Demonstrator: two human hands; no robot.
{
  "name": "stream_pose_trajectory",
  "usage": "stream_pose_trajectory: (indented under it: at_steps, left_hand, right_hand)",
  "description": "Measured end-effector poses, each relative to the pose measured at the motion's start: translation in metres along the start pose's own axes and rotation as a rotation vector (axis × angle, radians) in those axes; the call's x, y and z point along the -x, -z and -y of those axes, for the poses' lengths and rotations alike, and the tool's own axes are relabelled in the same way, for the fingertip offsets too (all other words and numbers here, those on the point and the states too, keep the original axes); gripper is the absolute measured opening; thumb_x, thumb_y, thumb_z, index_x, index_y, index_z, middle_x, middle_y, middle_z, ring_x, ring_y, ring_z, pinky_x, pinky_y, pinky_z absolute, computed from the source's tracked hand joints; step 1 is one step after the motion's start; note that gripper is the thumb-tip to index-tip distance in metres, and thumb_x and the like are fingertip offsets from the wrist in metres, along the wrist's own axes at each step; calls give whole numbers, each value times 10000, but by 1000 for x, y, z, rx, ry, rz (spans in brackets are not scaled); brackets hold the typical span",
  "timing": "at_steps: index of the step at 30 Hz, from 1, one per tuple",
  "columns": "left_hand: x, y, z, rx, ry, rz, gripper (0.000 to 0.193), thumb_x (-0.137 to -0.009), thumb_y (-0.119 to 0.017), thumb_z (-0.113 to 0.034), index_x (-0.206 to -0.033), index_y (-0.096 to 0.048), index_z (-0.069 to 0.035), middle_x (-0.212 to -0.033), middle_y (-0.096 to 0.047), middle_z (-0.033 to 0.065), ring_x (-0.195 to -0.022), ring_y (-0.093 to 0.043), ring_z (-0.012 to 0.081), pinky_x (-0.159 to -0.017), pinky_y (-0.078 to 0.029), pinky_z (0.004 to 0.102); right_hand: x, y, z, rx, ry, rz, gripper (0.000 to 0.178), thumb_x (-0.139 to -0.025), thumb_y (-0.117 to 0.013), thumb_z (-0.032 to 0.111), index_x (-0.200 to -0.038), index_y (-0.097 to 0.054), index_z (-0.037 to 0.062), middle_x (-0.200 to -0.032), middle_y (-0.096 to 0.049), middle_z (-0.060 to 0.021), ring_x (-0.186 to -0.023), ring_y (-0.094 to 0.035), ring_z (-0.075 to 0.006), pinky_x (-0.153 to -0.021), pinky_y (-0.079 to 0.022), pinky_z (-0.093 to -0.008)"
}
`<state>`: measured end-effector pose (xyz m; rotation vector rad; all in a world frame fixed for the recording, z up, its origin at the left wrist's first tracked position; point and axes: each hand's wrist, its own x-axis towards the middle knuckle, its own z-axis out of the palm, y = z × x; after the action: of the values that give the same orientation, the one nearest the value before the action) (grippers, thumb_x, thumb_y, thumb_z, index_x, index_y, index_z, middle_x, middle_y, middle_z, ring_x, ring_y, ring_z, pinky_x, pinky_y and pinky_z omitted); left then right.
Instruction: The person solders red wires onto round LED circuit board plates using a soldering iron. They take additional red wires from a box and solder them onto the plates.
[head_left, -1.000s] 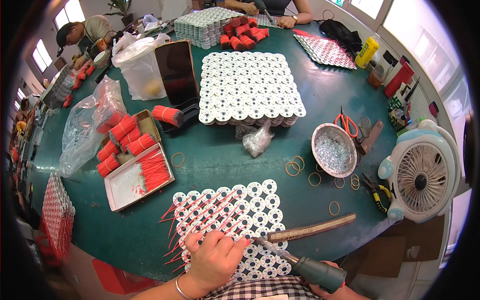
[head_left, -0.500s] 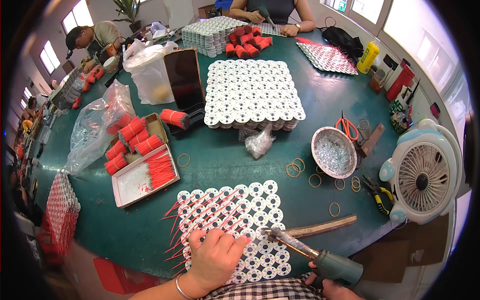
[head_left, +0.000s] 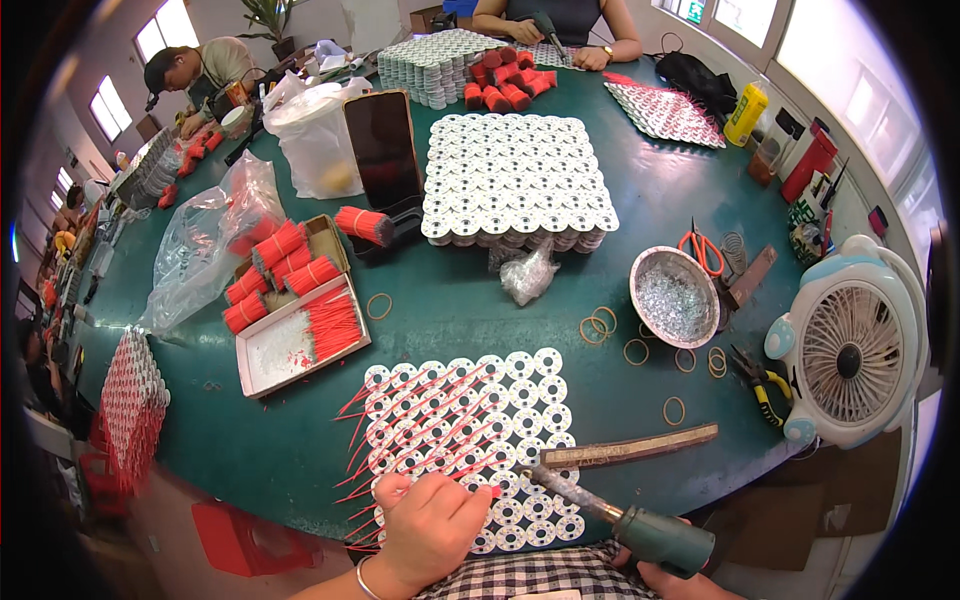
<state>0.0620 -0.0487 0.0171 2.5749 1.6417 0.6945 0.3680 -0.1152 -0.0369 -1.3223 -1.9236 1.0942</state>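
Observation:
A panel of round white circuit boards point(head_left: 548, 390) lies on the table in front of me, with thin red wires point(head_left: 425, 408) slanting over its left and middle part. My left hand point(head_left: 432, 530) rests over the panel's near left part, thumb and index finger pinched on a red wire whose end shows at the fingertips. In my right hand point(head_left: 655, 578) is a soldering gun point(head_left: 660, 540) with a dark green handle. Its metal tip points left, over the panel and close to my left fingertips. Most of my right fingers are hidden behind the handle.
Right of the panel are a wooden strip point(head_left: 630, 446), a bowl of silvery bits point(head_left: 675, 297), pliers point(head_left: 762, 388) and a fan point(head_left: 848, 345). A box of red wires point(head_left: 300, 335) is at left. Stacked panels point(head_left: 515, 180) stand behind. Two people work across the table.
The whole view has shifted slightly. Relative to the panel, my left hand has come a little nearer to me, and the soldering gun's tip has moved left, closer to my left fingertips.

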Motion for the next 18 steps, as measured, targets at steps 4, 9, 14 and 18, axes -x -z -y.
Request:
stream_pose_trajectory:
  at_steps: [4,9,14,18]
  left_hand:
    - [3,-10,1,-27,-5,5,98,-702,-612,-164,-795,-639,-177,-634,-446,-79,-672,-471,95,-700,-228,359]
    - [2,-10,3,8,-1,1,95,-708,-608,-160,-795,-640,-176,-639,-450,-78,-656,-465,94,-707,-227,356]
    - [-1,-7,3,5,-2,5,85,-710,-608,-163,-789,-641,-171,-630,-442,-68,-647,-469,98,-726,-241,360]
    - [-6,-6,4,23,-12,38,82,-703,-618,-158,-782,-640,-161,-616,-431,-53,-644,-476,107,-741,-258,370]
  right_hand:
    - [-19,4,33,-48,-19,26,404,-765,-652,119,-1112,-497,-19,-976,-596,-138,-858,-589,-217,-739,-467,-318]
    - [-17,8,44,-80,-10,-35,403,-761,-667,139,-1088,-497,-24,-964,-622,-142,-872,-609,-238,-759,-472,-336]
    - [-19,6,48,-147,-4,-60,476,-735,-683,85,-1138,-459,-37,-1036,-605,-168,-949,-593,-230,-819,-455,-344]
    - [-16,2,41,-153,20,-92,518,-727,-689,79,-1164,-437,-40,-1031,-606,-168,-946,-595,-241,-812,-459,-342]
